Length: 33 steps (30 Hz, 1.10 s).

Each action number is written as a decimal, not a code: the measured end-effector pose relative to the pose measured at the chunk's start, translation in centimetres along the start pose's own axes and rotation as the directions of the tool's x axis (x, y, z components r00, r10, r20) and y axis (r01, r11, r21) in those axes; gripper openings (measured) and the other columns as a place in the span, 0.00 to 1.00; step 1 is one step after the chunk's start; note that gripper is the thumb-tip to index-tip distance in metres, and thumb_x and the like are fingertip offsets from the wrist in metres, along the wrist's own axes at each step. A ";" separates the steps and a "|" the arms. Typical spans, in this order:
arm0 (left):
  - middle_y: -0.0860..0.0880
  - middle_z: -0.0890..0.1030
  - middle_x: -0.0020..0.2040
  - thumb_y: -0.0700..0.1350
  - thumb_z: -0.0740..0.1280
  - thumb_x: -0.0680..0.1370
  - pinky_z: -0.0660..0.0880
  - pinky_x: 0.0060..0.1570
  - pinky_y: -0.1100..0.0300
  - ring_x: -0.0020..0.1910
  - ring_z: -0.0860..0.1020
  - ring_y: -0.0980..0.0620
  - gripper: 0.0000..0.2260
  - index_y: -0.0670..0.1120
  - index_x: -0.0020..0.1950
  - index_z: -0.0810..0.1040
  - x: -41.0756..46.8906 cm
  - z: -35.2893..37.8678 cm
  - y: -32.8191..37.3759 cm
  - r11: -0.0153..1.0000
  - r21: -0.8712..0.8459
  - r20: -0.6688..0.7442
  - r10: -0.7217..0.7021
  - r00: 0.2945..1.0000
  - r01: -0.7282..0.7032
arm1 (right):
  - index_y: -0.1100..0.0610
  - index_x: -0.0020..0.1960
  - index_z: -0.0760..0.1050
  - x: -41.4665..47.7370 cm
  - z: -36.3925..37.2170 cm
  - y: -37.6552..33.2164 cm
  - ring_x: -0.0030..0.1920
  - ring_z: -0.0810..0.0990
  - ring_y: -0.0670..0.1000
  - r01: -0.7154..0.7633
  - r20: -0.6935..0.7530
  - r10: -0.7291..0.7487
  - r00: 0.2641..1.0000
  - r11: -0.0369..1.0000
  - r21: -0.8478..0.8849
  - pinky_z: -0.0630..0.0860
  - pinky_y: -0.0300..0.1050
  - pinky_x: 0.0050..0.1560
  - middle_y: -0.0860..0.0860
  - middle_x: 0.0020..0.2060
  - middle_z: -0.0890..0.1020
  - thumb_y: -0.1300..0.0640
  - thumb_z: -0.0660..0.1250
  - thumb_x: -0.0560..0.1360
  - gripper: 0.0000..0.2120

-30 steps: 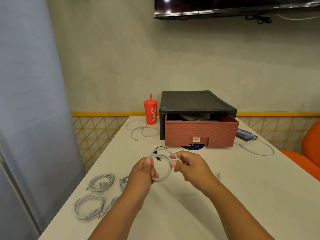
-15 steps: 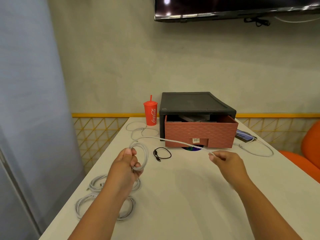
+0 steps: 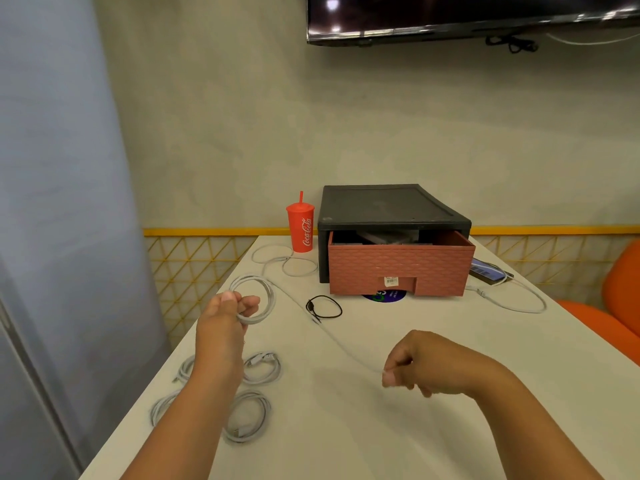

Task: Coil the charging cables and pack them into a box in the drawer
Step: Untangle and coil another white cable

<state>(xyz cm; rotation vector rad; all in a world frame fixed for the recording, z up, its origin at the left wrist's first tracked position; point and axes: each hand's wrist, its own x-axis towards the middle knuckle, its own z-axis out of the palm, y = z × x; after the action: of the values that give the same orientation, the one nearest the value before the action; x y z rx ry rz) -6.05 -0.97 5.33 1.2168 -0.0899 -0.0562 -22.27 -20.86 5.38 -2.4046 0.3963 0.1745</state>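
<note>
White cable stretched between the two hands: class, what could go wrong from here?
A tug from the right hand, which pinches the strand, could pull loops of the white cable from the left hand. The slack strand passes close by the black cable and might drag or snag it.

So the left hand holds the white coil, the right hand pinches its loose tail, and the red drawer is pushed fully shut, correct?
Not quite. The head view shows the red drawer pulled partly out of its black case, with its top open, not shut. The rest stands: the left hand holds the white coil, and the right hand pinches its loose tail.
</note>
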 end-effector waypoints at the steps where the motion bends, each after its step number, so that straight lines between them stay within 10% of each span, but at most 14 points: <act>1: 0.50 0.80 0.36 0.43 0.53 0.82 0.69 0.55 0.56 0.41 0.78 0.54 0.12 0.48 0.40 0.70 0.0 0.0 -0.1 0.999 0.043 -0.005 0.027 1.000 -0.027 | 0.50 0.44 0.83 -0.6 -0.2 -0.8 0.27 0.73 0.42 0.020 0.079 -0.018 0.997 1.000 -0.019 0.70 0.33 0.32 0.46 0.34 0.78 0.52 0.68 0.74 0.05; 13: 0.48 0.78 0.33 0.43 0.57 0.81 0.70 0.37 0.67 0.36 0.78 0.57 0.11 0.43 0.40 0.71 -3.9 2.2 -0.9 0.926 0.309 0.236 0.145 0.961 -0.216 | 0.56 0.54 0.81 -1.5 2.2 -8.2 0.35 0.72 0.45 0.363 0.390 -0.332 0.859 0.932 -0.007 0.70 0.33 0.35 0.47 0.34 0.74 0.55 0.63 0.77 0.10; 18: 0.50 0.71 0.22 0.38 0.58 0.80 0.71 0.28 0.67 0.24 0.70 0.53 0.11 0.41 0.37 0.71 -4.5 1.6 -0.9 0.956 0.282 0.480 -0.063 0.875 -0.085 | 0.62 0.47 0.81 -1.6 0.7 -9.0 0.31 0.72 0.37 0.476 0.037 -0.494 0.869 0.854 0.210 0.66 0.28 0.35 0.42 0.30 0.76 0.60 0.62 0.78 0.10; 22: 0.48 0.71 0.22 0.41 0.56 0.80 0.72 0.38 0.58 0.21 0.68 0.52 0.11 0.40 0.40 0.73 -5.0 0.9 -0.6 0.966 0.257 0.581 -0.149 0.800 -0.007 | 0.54 0.39 0.79 -0.6 -0.9 -7.8 0.27 0.70 0.36 0.441 -0.361 -0.328 0.873 0.846 0.298 0.64 0.26 0.29 0.37 0.23 0.73 0.57 0.59 0.79 0.13; 33: 0.50 0.60 0.23 0.47 0.53 0.81 0.62 0.36 0.57 0.22 0.58 0.54 0.18 0.39 0.38 0.74 -5.9 1.9 0.4 0.962 0.125 0.662 -0.263 0.701 0.243 | 0.47 0.38 0.75 1.9 -0.2 -5.8 0.39 0.74 0.36 0.458 -0.603 -0.279 0.748 0.874 0.164 0.67 0.26 0.40 0.44 0.38 0.76 0.58 0.62 0.78 0.12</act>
<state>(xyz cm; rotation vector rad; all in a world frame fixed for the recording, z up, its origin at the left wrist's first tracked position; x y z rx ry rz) -12.12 -2.12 6.10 1.1778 -0.5658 -0.7548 -18.52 -17.22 8.65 -2.1280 0.1662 -0.7534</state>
